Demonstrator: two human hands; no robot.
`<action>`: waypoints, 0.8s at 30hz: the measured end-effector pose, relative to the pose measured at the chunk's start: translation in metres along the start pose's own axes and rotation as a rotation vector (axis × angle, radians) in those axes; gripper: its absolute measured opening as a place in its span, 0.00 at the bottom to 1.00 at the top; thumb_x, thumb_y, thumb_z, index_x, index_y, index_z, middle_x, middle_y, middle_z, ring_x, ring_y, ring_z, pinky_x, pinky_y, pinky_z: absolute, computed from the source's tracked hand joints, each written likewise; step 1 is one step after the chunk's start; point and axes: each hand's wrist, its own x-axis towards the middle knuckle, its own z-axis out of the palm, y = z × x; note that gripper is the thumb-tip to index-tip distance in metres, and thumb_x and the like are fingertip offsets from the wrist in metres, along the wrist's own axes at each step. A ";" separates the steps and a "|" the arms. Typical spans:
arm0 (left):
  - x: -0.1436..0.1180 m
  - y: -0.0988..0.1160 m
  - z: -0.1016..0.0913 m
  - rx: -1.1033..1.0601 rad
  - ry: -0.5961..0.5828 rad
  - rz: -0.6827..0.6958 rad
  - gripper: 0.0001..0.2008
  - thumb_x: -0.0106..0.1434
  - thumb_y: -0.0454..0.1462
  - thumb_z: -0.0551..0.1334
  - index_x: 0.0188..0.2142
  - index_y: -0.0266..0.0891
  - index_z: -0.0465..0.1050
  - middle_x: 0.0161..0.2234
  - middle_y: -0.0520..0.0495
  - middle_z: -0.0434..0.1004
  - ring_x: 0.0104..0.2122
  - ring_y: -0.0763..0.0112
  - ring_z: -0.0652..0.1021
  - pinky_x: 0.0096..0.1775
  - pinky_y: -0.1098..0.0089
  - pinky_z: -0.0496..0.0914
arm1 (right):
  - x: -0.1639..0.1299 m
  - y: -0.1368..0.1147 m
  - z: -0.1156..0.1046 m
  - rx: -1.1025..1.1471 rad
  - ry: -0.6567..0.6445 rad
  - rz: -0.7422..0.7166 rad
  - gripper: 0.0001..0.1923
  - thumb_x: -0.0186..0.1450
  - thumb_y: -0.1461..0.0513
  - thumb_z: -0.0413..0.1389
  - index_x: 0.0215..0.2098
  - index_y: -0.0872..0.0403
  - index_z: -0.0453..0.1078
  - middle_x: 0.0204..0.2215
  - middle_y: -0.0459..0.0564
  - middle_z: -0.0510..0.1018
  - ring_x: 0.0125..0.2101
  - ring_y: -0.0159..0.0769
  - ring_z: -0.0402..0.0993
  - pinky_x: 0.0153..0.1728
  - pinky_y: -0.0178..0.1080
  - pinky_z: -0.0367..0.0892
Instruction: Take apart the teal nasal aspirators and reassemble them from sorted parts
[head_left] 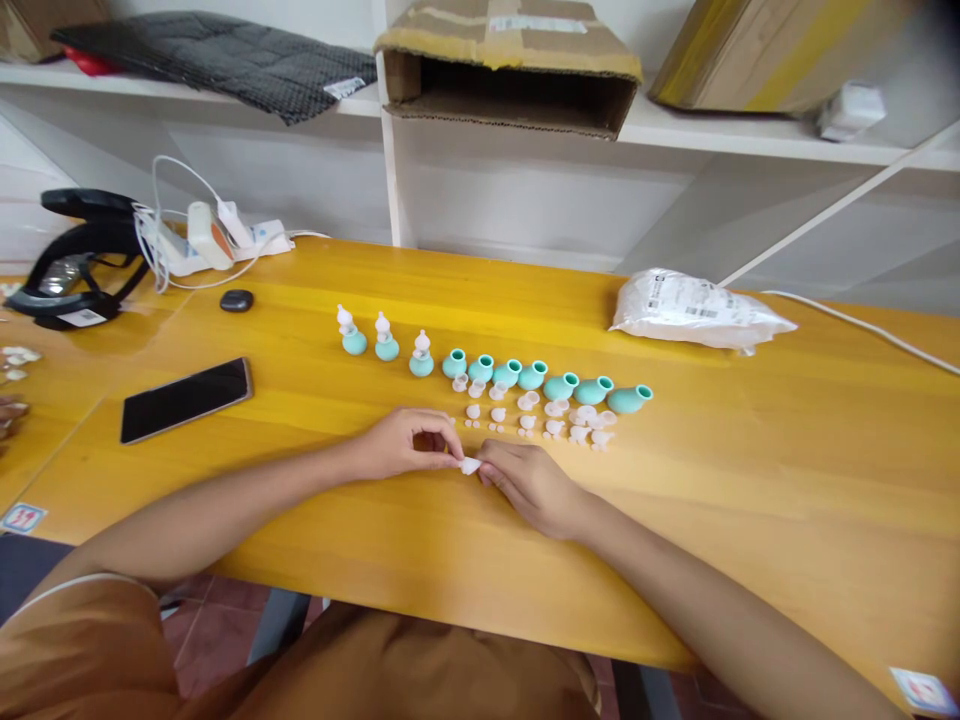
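Between the fingertips of both hands is a small white plastic piece [470, 466], held above the near part of the table. My left hand [411, 440] pinches its left end, and my right hand [529, 480] grips the right end. Just beyond them runs a row of several open teal bulb-shaped pots [531, 376]. In front of the pots lie small clear cups [528, 401] and tiny pale pink knobbed pieces [527, 424]. At the row's left, three teal bulbs [386, 347] stand with pale pink tops [383, 325] on them.
A phone [187, 400] and a black earbud case [237, 300] lie to the left. Behind them are a power strip [266, 238] with cables and a black headband device [86, 255]. A white plastic parcel [694, 308] rests at back right. Cardboard boxes [517, 40] sit on the shelf. Another person's fingers [10, 412] show at the left edge.
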 end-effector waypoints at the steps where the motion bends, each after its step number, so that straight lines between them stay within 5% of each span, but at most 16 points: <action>1: 0.000 0.000 0.000 0.002 -0.001 -0.001 0.13 0.72 0.47 0.72 0.42 0.39 0.85 0.40 0.44 0.84 0.38 0.67 0.80 0.43 0.66 0.74 | 0.000 0.000 0.000 -0.003 0.000 -0.002 0.18 0.88 0.55 0.41 0.43 0.50 0.66 0.35 0.49 0.77 0.31 0.37 0.71 0.35 0.39 0.66; 12: 0.001 0.005 -0.001 0.023 -0.044 -0.006 0.08 0.71 0.42 0.73 0.40 0.39 0.84 0.39 0.48 0.84 0.36 0.71 0.79 0.41 0.69 0.72 | 0.000 -0.003 0.002 -0.071 0.001 0.013 0.18 0.87 0.57 0.42 0.40 0.49 0.64 0.34 0.48 0.76 0.30 0.37 0.69 0.33 0.40 0.63; 24: 0.000 0.001 0.000 0.081 -0.055 -0.019 0.14 0.71 0.47 0.73 0.41 0.38 0.83 0.37 0.48 0.83 0.36 0.70 0.79 0.40 0.70 0.72 | 0.000 -0.007 0.000 -0.086 0.002 0.010 0.18 0.88 0.57 0.42 0.42 0.50 0.67 0.35 0.49 0.77 0.30 0.37 0.71 0.34 0.39 0.65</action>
